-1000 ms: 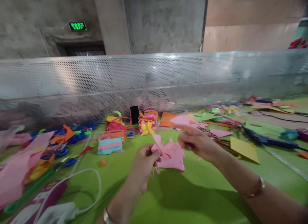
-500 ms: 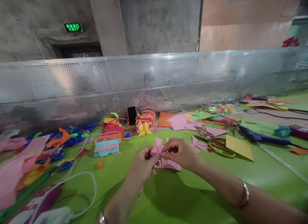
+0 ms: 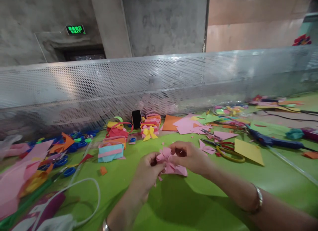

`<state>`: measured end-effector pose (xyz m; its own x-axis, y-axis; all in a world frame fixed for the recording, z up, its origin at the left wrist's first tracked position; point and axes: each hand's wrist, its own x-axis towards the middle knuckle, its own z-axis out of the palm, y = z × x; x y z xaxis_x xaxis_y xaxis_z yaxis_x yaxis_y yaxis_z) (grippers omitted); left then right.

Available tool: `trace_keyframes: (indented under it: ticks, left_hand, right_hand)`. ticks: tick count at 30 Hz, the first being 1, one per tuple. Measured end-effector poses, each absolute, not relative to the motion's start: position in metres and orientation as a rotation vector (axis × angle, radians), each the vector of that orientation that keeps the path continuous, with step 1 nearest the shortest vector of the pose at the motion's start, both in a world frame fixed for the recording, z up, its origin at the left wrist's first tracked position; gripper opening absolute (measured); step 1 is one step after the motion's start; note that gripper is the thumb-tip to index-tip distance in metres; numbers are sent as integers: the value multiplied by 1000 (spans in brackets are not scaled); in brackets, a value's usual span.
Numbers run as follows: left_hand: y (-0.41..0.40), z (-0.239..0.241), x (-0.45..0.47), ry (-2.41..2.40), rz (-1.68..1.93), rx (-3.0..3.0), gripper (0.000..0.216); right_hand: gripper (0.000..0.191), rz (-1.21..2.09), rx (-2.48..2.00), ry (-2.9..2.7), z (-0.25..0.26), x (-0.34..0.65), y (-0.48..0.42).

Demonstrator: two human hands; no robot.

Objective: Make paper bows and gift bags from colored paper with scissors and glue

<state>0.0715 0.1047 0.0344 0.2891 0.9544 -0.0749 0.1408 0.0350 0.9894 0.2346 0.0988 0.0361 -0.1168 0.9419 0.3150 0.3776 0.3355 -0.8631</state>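
Just in front of me, both hands pinch a small folded piece of pink paper (image 3: pixel 164 154) with flared, petal-like points. My left hand (image 3: pixel 147 168) grips its left side between thumb and fingers. On the upper right, my right hand (image 3: pixel 187 157) has its fingertips closed on the same paper, and they partly cover it. Beneath the hands, another pink paper strip (image 3: pixel 180 170) shows over the green table; I cannot tell whether it is joined on. A cut pink paper piece (image 3: pixel 207 147) lies to the right, beside yellow-handled scissors (image 3: pixel 230 156).
Small paper bags, one with a yellow bow (image 3: pixel 149 134) and one light blue (image 3: pixel 111 153), stand at the back near a phone (image 3: pixel 136 119). A blue glue gun (image 3: pixel 273 140) and yellow paper (image 3: pixel 249 152) lie right. A white cable (image 3: pixel 98 191) loops at left. Perforated metal panel (image 3: pixel 174 82) borders the table.
The pink paper has been turned and tilted between my fingers, and its upright point no longer sticks up. My right fingers have shifted slightly on it. Both hands stay in about the same place.
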Motion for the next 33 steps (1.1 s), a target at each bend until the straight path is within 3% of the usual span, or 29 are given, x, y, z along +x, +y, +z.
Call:
trace_keyframes:
  ticks: [2,7,14,23,33]
  left_hand:
    - [104,35,72,1105,876,1386,16]
    - [101,38,71,1088,888,1383,27]
    - [108,32,73,1126,936,1553,11]
    - [100,42,73,1116,845,1379,14]
    - [104,36,76,1081,847,1433,19]
  right_hand:
    - [4,830,-1182,-1704,35,232,99]
    - [9,928,-1180,-1574,31,229,101]
    - [11,971,-1191,-1570,31,227,98]
    - [8,1348,-1115,-1358,30,231,100]
    - [7,1507,-1113,-1263,21,232,105]
